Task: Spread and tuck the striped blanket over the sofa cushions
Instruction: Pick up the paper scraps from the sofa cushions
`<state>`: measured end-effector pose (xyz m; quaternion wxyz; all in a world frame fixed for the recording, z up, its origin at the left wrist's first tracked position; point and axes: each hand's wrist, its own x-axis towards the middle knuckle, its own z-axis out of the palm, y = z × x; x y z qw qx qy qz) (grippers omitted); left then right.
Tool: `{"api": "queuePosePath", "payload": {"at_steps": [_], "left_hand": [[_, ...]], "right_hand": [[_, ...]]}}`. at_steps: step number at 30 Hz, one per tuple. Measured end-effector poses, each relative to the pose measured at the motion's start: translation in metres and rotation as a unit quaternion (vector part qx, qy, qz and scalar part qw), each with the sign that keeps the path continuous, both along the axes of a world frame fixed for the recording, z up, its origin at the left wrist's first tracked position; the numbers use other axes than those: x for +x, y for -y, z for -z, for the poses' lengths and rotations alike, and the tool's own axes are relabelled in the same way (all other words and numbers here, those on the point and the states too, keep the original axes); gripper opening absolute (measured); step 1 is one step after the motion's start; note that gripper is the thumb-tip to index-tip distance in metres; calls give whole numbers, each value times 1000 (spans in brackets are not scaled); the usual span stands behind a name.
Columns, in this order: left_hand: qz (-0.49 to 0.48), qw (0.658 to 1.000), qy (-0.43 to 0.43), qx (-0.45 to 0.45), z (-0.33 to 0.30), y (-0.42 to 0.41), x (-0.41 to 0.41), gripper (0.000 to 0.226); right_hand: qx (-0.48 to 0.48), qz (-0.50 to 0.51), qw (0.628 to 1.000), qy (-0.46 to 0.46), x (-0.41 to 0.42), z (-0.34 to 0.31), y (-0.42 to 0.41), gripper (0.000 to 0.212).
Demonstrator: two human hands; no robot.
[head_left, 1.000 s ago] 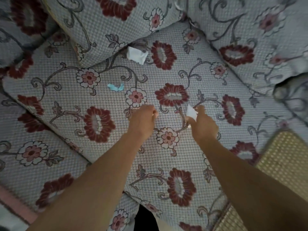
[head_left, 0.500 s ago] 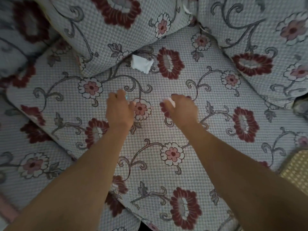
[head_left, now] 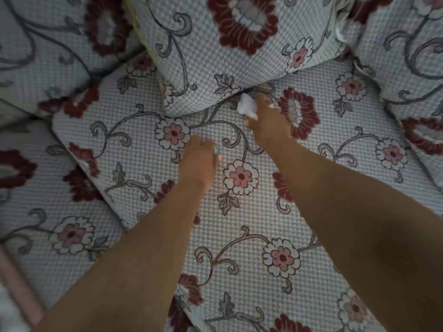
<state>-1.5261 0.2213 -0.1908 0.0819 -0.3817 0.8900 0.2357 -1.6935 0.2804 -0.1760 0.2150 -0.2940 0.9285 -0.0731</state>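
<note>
While both hands work on the seat cushion (head_left: 239,248), no striped blanket appears anywhere in the head view; every visible fabric carries a floral print on a grey-white weave, so the blanket's location cannot be determined.

Hand state:
- Right hand (head_left: 271,125): at the far edge of the seat cushion, fingers closing on a white paper scrap (head_left: 247,107) that lies where the back cushion (head_left: 227,56) meets the seat. Whether the pinch is complete cannot be told.
- Left hand (head_left: 199,161): nearer the middle of the seat cushion, fingers curled downward over a small light-blue scrap (head_left: 217,150) showing at the fingertips; it appears to be held.

Likely faults, as a judgement:
- The white paper scrap sits at the crevice beneath the back cushion. A push instead of a clean pinch could drive it under, out of reach.
- The light-blue scrap is small and only partly enclosed; loosening the fingers could drop it back onto the patterned weave, where it would be hard to spot.
- Any litter left on the seat cushion would end up trapped beneath the blanket once it is spread.

Surroundings: further floral cushions border the seat cushion to the left, right and far side. A pink strip (head_left: 21,291) lies beyond its near-left corner. Lighting is dim.
</note>
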Motion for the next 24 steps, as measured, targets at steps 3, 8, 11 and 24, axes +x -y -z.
{"api": "queuePosePath", "payload": {"at_steps": [3,8,11,24], "left_hand": [[-41,997,-47,36,-6,7,2,20],[-122,982,-115,82,-27,11,10,9],[-145,977,-132,90,-46,12,24,10],[-183,975,-127,9,-130,11,193,34]], "right_hand": [[4,-16,999,-41,5,6,0,41],[-48,-74,995,-39,24,-4,-5,31],[-96,-93,991,-14,48,-21,-6,31],[-121,-289,949,35,223,-115,33,30]]}}
